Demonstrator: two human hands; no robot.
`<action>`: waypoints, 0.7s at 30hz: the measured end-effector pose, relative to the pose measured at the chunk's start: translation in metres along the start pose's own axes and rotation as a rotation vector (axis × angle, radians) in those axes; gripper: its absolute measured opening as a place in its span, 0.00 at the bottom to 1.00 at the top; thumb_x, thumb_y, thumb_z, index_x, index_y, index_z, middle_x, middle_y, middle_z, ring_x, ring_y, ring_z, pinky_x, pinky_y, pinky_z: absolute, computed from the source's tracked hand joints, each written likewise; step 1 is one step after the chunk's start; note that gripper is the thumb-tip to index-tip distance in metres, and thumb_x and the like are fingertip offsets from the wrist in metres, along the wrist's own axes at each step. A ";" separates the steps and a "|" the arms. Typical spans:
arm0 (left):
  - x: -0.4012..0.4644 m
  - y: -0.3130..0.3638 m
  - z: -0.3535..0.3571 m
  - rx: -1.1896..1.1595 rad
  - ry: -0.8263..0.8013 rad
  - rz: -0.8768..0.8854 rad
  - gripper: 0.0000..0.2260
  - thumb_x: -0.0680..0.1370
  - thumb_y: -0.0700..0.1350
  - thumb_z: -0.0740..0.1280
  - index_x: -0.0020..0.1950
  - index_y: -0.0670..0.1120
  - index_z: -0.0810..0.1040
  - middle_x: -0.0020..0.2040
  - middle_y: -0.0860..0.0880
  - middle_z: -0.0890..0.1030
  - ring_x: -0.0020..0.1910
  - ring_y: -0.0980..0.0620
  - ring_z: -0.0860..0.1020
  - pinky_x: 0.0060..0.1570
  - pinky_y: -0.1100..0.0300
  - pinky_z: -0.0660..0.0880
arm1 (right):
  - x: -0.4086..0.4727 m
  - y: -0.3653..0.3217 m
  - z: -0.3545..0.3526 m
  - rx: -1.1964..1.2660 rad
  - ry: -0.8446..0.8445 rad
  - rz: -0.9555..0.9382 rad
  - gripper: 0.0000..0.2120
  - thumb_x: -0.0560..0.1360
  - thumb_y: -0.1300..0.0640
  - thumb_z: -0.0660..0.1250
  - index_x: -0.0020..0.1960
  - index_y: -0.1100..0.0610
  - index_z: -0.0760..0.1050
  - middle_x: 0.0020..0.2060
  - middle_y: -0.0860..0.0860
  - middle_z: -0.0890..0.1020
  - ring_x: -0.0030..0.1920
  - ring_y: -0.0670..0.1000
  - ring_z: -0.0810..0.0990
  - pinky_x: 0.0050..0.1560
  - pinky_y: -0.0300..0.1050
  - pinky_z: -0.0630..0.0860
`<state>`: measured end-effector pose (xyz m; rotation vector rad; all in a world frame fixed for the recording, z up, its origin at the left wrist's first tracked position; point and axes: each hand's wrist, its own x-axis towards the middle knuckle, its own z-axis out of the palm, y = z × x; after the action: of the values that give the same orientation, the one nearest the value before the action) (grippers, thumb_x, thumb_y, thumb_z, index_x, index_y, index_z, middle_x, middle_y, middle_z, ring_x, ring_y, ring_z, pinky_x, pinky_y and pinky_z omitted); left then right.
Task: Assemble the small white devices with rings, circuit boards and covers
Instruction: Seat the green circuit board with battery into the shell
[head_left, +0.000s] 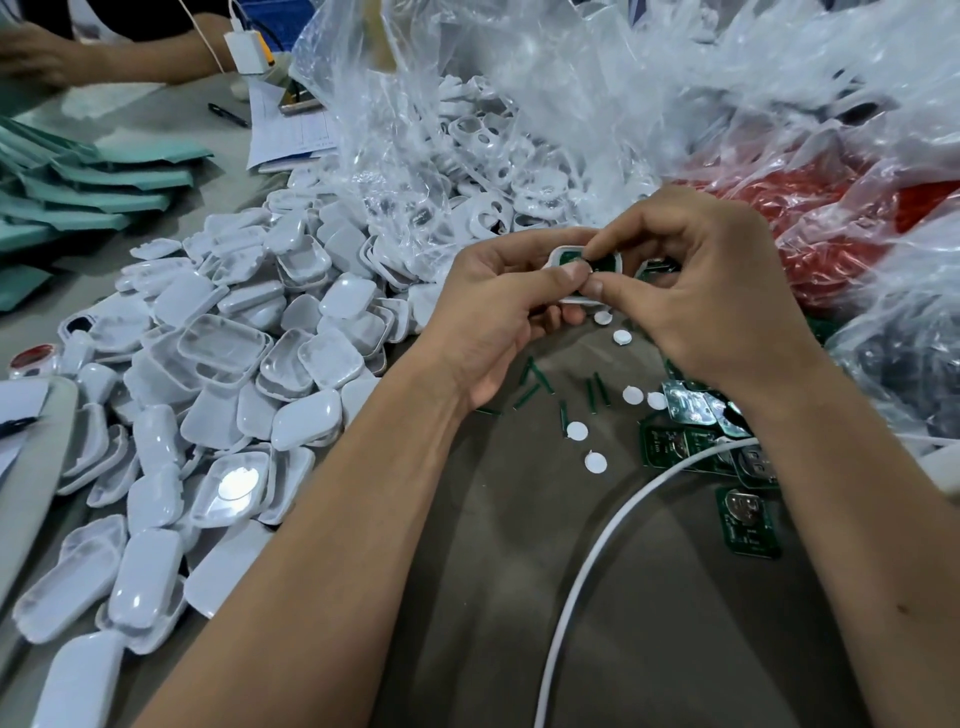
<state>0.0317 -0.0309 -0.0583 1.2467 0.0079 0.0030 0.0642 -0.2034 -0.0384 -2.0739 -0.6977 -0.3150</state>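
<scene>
A small white shell sits up off the table between the person's two hands, open side up, with a green circuit board lying in its hollow. The left hand curls around the shell from below and the side, thumb pressed on its near rim. The right hand pinches down over the board, forefinger and thumb closed on its near edge. It looks like the board-seating step: the board is in the shell but no cover is on it yet. The next move probably calls for pressing the board flat and square into its seat, then reaching left for a cover; a tilted board would likely stop the cover closing.

The shell is smooth, glossy moulded plastic with rounded corners. Just below the hands, small white discs lie scattered on the dull grey table, matte and flat, beside thin green strips. To the right lies a loose heap of spare boards, green with shiny round metal cell holders. A white cable curves across the table near them. To the left spreads a big pile of white covers, shallow and rounded. Behind, crinkled clear plastic bags hold more white parts.
</scene>
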 end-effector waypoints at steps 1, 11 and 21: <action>0.000 0.000 0.000 -0.008 0.005 0.006 0.09 0.78 0.31 0.68 0.55 0.40 0.85 0.44 0.42 0.83 0.34 0.51 0.76 0.37 0.64 0.75 | 0.000 0.000 0.001 0.020 0.010 0.008 0.11 0.70 0.57 0.82 0.48 0.56 0.82 0.42 0.48 0.83 0.41 0.51 0.84 0.42 0.55 0.83; 0.001 -0.001 0.004 -0.017 0.075 0.038 0.10 0.79 0.30 0.67 0.56 0.39 0.84 0.47 0.41 0.84 0.34 0.50 0.77 0.39 0.61 0.75 | 0.002 0.006 0.003 0.274 0.040 0.177 0.11 0.71 0.63 0.81 0.50 0.59 0.82 0.37 0.54 0.86 0.35 0.53 0.86 0.35 0.48 0.84; -0.001 -0.002 0.007 -0.026 0.061 0.087 0.10 0.79 0.28 0.66 0.56 0.37 0.83 0.46 0.42 0.84 0.39 0.50 0.80 0.38 0.62 0.77 | 0.002 0.008 0.008 0.407 0.108 0.312 0.04 0.74 0.65 0.77 0.44 0.62 0.83 0.33 0.59 0.84 0.28 0.52 0.81 0.27 0.42 0.77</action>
<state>0.0310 -0.0384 -0.0575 1.2193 0.0063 0.1161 0.0697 -0.1997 -0.0474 -1.7273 -0.3306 -0.0953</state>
